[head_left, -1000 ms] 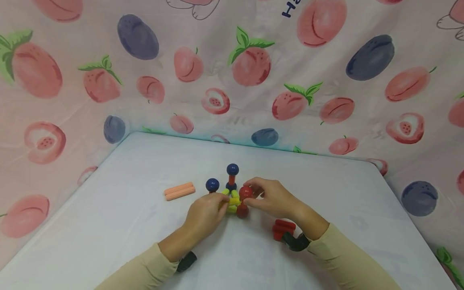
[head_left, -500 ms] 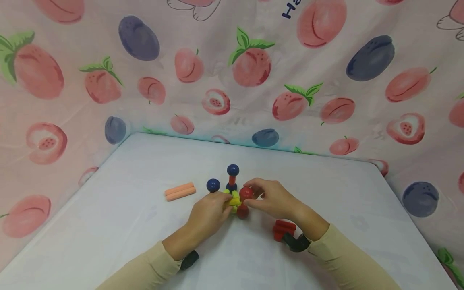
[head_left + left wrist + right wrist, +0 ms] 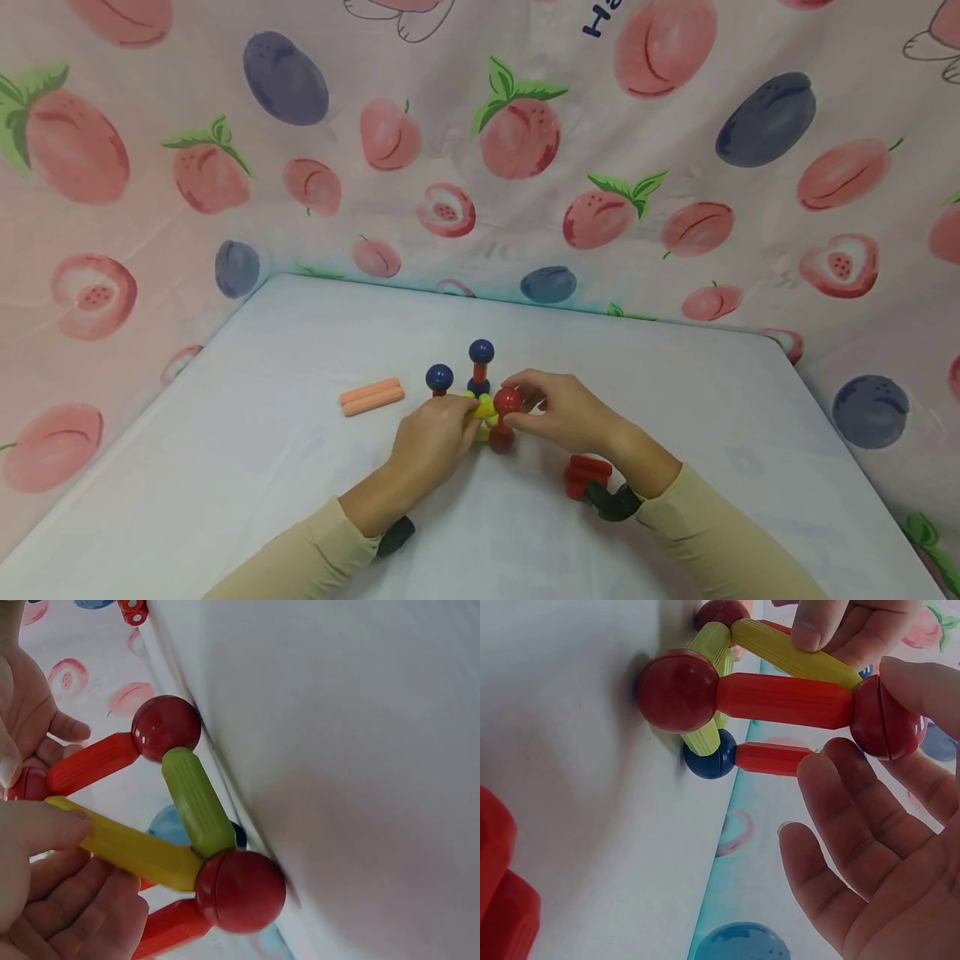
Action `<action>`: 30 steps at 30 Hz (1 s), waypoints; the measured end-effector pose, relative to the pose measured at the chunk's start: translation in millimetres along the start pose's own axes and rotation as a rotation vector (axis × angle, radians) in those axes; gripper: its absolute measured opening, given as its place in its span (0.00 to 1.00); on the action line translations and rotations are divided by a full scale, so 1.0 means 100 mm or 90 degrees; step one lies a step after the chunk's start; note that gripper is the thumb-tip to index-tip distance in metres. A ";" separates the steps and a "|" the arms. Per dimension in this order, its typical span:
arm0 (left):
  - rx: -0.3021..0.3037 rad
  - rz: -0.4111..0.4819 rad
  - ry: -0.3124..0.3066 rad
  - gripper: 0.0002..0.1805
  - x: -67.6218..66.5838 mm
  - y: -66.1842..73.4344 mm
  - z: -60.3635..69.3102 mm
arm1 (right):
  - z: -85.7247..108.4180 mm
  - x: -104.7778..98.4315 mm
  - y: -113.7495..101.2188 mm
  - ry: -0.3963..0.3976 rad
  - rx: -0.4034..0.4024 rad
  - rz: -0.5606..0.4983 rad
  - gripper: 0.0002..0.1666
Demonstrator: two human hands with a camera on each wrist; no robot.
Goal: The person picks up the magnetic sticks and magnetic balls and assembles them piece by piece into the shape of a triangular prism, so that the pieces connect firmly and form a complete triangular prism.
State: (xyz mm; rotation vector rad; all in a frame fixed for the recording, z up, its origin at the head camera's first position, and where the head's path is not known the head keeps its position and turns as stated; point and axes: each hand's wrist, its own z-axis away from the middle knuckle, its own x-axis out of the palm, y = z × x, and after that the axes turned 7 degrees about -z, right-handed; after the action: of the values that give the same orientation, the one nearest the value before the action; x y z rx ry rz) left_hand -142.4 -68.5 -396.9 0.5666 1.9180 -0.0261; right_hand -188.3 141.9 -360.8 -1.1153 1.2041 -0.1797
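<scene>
With twelve o'clock toward the far edge of the white table [image 3: 675,400], we find the magnetic-style frame [image 3: 486,410] of rods and balls near the middle, and from it we read the other places. At eight o'clock we see the left hand [image 3: 431,442], its thumb and fingers pinching the yellow rod [image 3: 139,851], which slants down to the near red ball [image 3: 240,891] at the base; its upper end meets the top red ball [image 3: 508,401]. At three o'clock the right hand [image 3: 558,408] holds that top ball between thumb and fingers, over an upright red rod [image 3: 784,700] with the lower red ball [image 3: 676,691] beneath it. We make out a lime rod [image 3: 196,799] joining the two red balls at the base. A blue-topped post [image 3: 480,372] stands at twelve, and another blue ball [image 3: 439,377] sits at ten on a post partly hidden behind the left hand. Two peach rods [image 3: 372,397] lie side by side at nine, well apart from the frame, and a cluster of red rods [image 3: 587,477] lies at four, near the right wrist. Behind the table we see a fruit-printed cloth [image 3: 517,217].
</scene>
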 end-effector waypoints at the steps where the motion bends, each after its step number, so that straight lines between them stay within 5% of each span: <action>1: 0.000 0.005 -0.003 0.12 -0.01 -0.01 0.00 | 0.00 0.00 0.00 0.000 0.001 -0.001 0.23; 5: 0.004 0.020 0.010 0.14 -0.13 -0.05 0.01 | 0.00 0.00 0.01 0.000 0.008 -0.002 0.24; 12: 0.051 0.046 0.111 0.17 -0.37 -0.24 -0.08 | 0.00 0.00 0.00 -0.008 0.026 -0.002 0.24; 14: 0.036 0.059 0.098 0.19 -0.41 -0.30 -0.12 | 0.00 0.00 -0.01 -0.010 0.032 -0.003 0.23; 21: -0.047 0.141 -0.037 0.21 -0.40 -0.46 -0.21 | -0.01 0.01 -0.01 -0.008 0.046 0.001 0.24; 30: -0.028 0.178 -0.041 0.17 -0.38 -0.49 -0.14 | -0.01 0.00 -0.01 -0.008 0.048 0.002 0.25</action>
State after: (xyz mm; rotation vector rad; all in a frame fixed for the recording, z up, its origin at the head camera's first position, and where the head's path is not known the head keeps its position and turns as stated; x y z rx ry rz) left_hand -162.5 -122.3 -369.5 0.7893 1.7590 0.1750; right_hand -188.9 140.6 -359.8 -1.0477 1.1784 -0.2126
